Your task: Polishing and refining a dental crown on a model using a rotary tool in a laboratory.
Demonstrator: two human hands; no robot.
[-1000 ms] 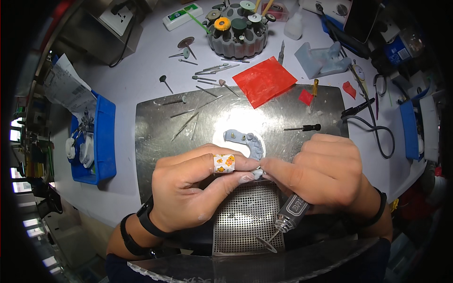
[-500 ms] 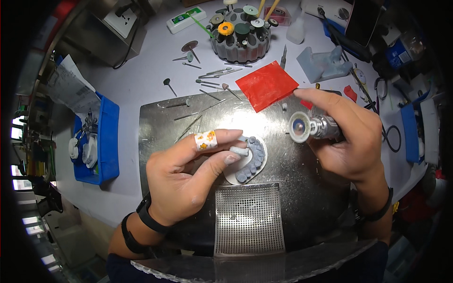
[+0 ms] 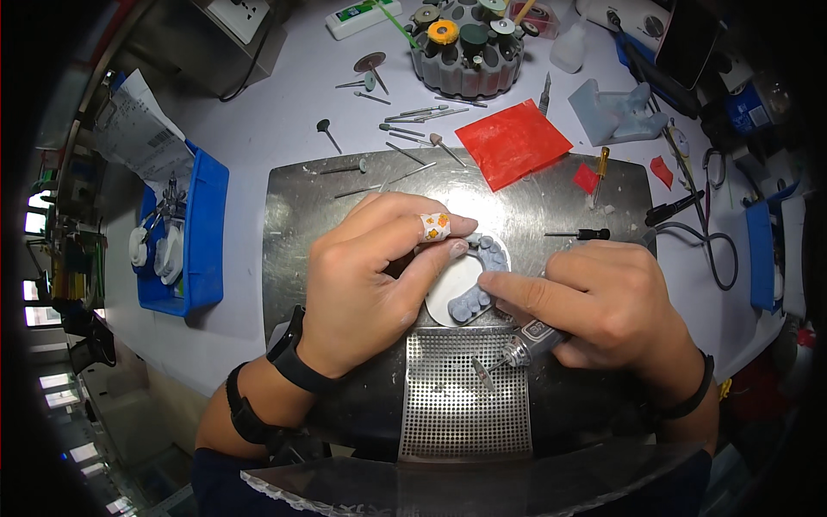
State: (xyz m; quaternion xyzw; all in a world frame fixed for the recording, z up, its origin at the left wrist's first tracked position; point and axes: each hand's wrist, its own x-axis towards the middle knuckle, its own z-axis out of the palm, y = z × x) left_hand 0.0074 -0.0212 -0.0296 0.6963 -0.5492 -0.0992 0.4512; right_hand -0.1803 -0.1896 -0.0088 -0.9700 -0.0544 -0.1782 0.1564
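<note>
A grey dental arch model on a white base [image 3: 444, 297] lies on the metal plate, just above the perforated grille. My left hand [image 3: 370, 271], a patterned bandage on one finger, is closed in a pinch at the far left end of the arch. A small pale dental piece sits between its fingertips, mostly hidden by them. My right hand [image 3: 607, 297] is wrapped round a rotary handpiece [image 3: 538, 338], whose disc bit [image 3: 482, 374] points left over the grille. Its index finger stretches out and touches the teeth on the model's right side.
The perforated metal grille [image 3: 465, 405] is at the plate's near edge. Beyond lie a red sheet [image 3: 514, 145], several loose burs [image 3: 422, 114] and a round bur stand [image 3: 465, 73]. A blue bin [image 3: 207, 233] stands left; a black-handled screwdriver [image 3: 590, 233] lies right.
My right hand has come down and left, turning the handpiece toward the grille and bringing its index finger onto the model. My left hand's pinch has moved in against the arch. The view has shifted slightly.
</note>
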